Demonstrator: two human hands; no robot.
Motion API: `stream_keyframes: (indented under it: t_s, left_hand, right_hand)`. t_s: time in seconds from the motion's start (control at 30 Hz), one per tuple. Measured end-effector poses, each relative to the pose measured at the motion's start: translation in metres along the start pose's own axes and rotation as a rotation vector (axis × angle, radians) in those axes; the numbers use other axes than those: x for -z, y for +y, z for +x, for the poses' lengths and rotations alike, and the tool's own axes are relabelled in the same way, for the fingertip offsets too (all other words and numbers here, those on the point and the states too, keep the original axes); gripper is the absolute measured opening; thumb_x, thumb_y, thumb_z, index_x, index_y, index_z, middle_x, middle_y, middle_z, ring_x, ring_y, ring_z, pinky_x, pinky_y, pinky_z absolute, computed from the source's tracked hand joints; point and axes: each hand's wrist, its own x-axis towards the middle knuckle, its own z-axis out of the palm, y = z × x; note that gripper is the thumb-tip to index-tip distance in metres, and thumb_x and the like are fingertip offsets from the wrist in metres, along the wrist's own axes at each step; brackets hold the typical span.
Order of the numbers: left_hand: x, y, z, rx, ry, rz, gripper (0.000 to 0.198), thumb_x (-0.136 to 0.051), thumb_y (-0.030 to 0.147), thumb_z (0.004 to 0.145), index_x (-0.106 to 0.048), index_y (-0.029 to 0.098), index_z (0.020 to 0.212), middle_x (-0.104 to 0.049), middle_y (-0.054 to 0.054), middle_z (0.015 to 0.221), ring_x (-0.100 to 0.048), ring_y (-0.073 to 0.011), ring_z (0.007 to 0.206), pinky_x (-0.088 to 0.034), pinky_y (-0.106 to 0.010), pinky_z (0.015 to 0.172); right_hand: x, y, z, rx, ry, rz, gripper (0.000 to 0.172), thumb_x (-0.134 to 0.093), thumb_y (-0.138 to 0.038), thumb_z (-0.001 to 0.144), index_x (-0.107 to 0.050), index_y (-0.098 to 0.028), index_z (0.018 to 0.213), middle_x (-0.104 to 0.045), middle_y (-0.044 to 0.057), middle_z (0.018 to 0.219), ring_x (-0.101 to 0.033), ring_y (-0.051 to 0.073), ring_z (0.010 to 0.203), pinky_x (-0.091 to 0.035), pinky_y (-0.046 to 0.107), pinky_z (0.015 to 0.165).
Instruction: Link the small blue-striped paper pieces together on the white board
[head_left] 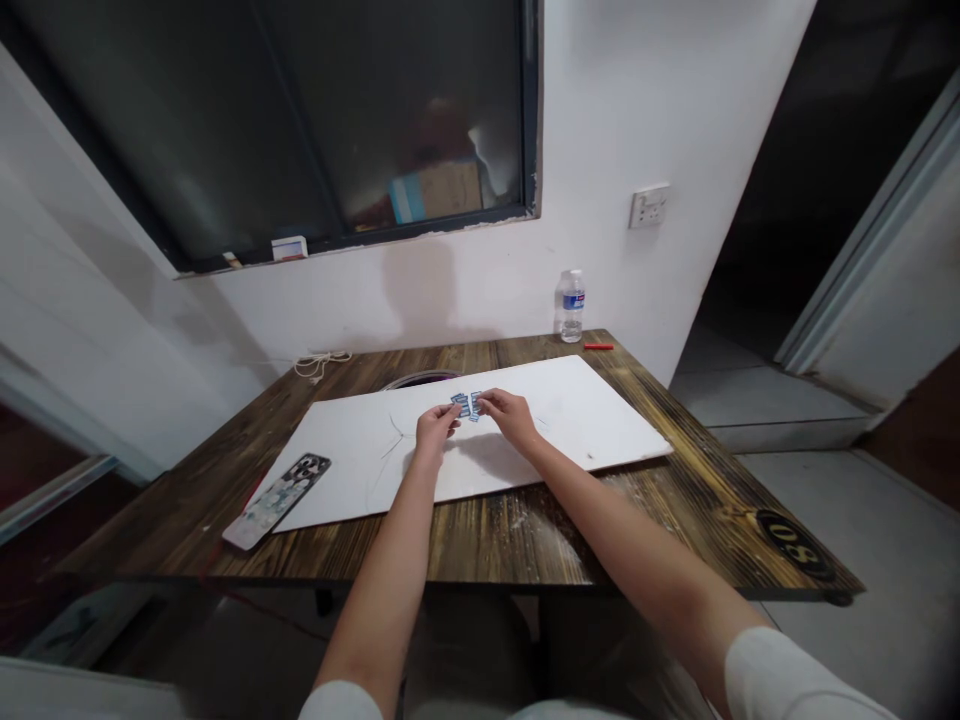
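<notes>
My left hand (437, 428) is closed, with thumb and fingers pinching a small blue-and-white patterned piece (461, 405) at its edge. Just to the right, my right hand (508, 412) pinches a similar blue-and-white piece (475, 402). The two pieces sit close together between my fingertips; whether they are joined I cannot tell, and their exact kind is too small to make out. Both hands are above a large white board (600, 415), which has thin dark lines drawn left of my left hand.
The board lies on a dark wooden table (487, 540). A patterned phone (281, 498) rests over its left corner. Behind are a white cable (321, 362), a round-rimmed object (420, 379), a water bottle (571, 308) and a red pen (598, 346). A black disc (795, 543) lies front right.
</notes>
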Motion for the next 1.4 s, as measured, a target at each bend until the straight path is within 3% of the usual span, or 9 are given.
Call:
stream_keyframes:
  t_s: [0.23,0.33,0.6,0.93,1.4]
  left_hand:
    - [-0.0024,0.0013,-0.0029,-0.017,-0.075,0.007,0.042,-0.084,0.046,0.047,-0.068,0.016,0.070,-0.065,-0.003,0.065,-0.058,-0.0118,0.058,-0.039,-0.023,0.056]
    - [-0.0026,0.0008,-0.0027,-0.031,-0.093,0.009,0.040,-0.084,0.045,0.048,-0.068,0.016,0.070,-0.066,-0.003,0.065,-0.058,-0.0121,0.058,-0.039,-0.023,0.056]
    - [-0.0022,0.0002,-0.0019,-0.051,-0.050,0.021,0.038,-0.083,0.045,0.049,-0.069,0.016,0.070,-0.067,-0.004,0.065,-0.057,-0.0124,0.058,-0.039,-0.024,0.057]
    - [-0.0037,0.0030,-0.0054,-0.080,-0.163,0.072,0.042,-0.083,0.049,0.049,-0.069,0.016,0.070,-0.068,-0.005,0.066,-0.059,-0.0145,0.060,-0.040,-0.025,0.058]
    - [-0.0032,0.0049,-0.0067,-0.109,-0.227,0.095,0.041,-0.083,0.050,0.049,-0.069,0.016,0.069,-0.067,-0.004,0.066,-0.059,-0.0148,0.061,-0.042,-0.027,0.061]
  right_hand:
    - [-0.0057,0.0078,0.0016,-0.133,0.122,0.240,0.030,-0.071,-0.037,0.069,-0.060,-0.021,0.091,-0.071,0.000,0.070,-0.068,0.018,0.062,-0.054,0.031,0.063]
    - [-0.0050,0.0088,0.0033,-0.196,0.149,0.275,0.029,-0.074,-0.041,0.064,-0.061,-0.020,0.080,-0.069,0.001,0.066,-0.066,0.018,0.061,-0.053,0.030,0.063]
    - [-0.0032,0.0023,0.0046,-0.209,0.138,0.281,0.030,-0.075,-0.045,0.060,-0.065,-0.017,0.068,-0.066,0.002,0.063,-0.058,0.015,0.058,-0.047,0.028,0.060]
    - [-0.0036,0.0025,0.0008,-0.243,0.096,0.159,0.036,-0.076,-0.051,0.060,-0.065,-0.018,0.067,-0.064,0.001,0.059,-0.056,0.015,0.055,-0.043,0.027,0.057]
    - [-0.0029,0.0046,0.0009,-0.331,0.045,0.315,0.042,-0.084,-0.049,0.049,-0.061,-0.017,0.065,-0.061,-0.001,0.058,-0.055,0.013,0.055,-0.045,0.027,0.058]
